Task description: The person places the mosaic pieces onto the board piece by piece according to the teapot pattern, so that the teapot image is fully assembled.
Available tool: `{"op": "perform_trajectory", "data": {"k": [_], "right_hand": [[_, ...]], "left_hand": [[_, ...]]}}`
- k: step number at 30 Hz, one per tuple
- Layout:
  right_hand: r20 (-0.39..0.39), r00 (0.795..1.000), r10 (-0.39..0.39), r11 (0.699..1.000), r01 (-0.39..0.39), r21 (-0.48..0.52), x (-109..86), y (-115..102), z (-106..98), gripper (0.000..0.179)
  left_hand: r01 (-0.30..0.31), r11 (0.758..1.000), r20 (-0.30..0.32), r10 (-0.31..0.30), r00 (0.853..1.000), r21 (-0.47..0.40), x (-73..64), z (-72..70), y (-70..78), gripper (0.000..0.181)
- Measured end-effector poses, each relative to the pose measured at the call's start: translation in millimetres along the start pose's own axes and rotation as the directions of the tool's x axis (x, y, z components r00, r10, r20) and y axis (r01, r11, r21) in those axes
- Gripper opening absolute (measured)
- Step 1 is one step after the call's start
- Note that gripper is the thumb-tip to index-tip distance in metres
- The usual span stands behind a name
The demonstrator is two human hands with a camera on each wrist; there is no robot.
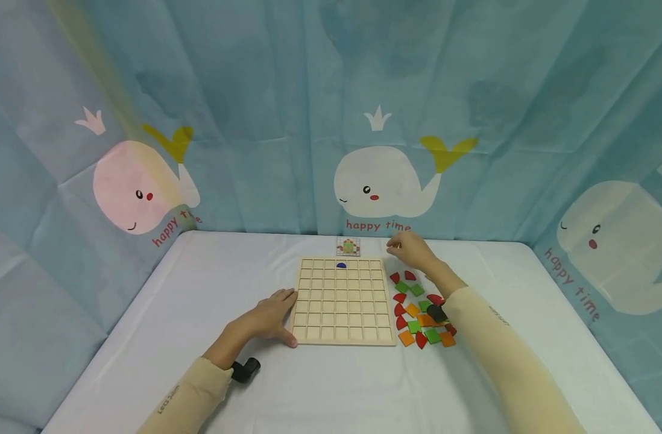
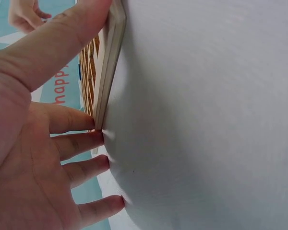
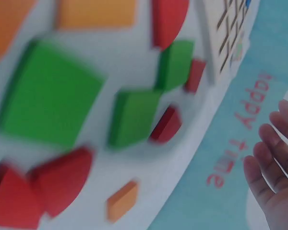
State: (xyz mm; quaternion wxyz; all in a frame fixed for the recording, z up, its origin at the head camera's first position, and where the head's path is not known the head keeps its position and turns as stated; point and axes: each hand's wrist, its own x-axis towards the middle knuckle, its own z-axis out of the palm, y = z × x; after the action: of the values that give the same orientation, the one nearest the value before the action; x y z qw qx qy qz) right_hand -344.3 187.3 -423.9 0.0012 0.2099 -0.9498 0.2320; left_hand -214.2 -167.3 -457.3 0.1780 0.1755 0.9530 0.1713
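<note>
A wooden grid board point(image 1: 344, 344) lies on the table, with one blue half-round piece point(image 1: 341, 265) in its back row. My left hand point(image 1: 270, 316) rests along the board's left side. Its fingers are spread and fairly straight, fingertips at the edge, and the thumb point(image 2: 62, 36) reaches the near left corner. Beyond the board's back right corner, my right hand point(image 1: 412, 250) is raised with relaxed, slightly bent fingers point(image 3: 259, 172). Nothing shows between them. Below that arm are loose red, green and orange pieces, among them a green square point(image 3: 50, 96) and a red quarter-round point(image 3: 62, 179).
Behind the board lies a small pattern card point(image 1: 348, 246) with a coloured design on a grid. The loose pieces spread beside the board's right edge, partly under the right wrist camera point(image 1: 436, 312). A blue whale-print curtain point(image 1: 287, 181) hangs behind the white table point(image 1: 201, 271).
</note>
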Motion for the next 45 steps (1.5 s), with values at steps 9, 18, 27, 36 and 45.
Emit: {"op": "perform_trajectory", "data": {"k": [9,18,27,36,45], "right_hand": [[-0.018,0.988,0.154,0.988,-0.154,-0.005,-23.9,32,-12,0.028],[0.052,0.968,0.244,0.970,-0.244,-0.003,-36.4,57,-15,0.029],[0.142,0.940,0.311,0.949,-0.316,0.015,-33.1,52,-5,0.031],[0.225,0.929,0.294,0.955,-0.294,-0.035,-30.9,42,9,0.026],[0.203,0.948,0.246,0.969,-0.237,-0.071,-28.5,34,12,0.024]], "left_hand": [[0.002,1.000,0.002,-0.002,1.000,-0.005,-2.6,-0.3,-0.2,0.113],[0.007,1.000,0.000,-0.007,1.000,-0.005,-1.6,1.2,-0.7,0.114],[0.005,1.000,-0.003,-0.005,1.000,-0.013,-3.4,-1.0,1.1,0.113],[0.009,1.000,0.007,-0.009,1.000,0.010,-0.2,1.2,-0.3,0.114],[0.008,1.000,0.010,-0.008,1.000,0.002,-0.4,0.4,-0.1,0.115]]}}
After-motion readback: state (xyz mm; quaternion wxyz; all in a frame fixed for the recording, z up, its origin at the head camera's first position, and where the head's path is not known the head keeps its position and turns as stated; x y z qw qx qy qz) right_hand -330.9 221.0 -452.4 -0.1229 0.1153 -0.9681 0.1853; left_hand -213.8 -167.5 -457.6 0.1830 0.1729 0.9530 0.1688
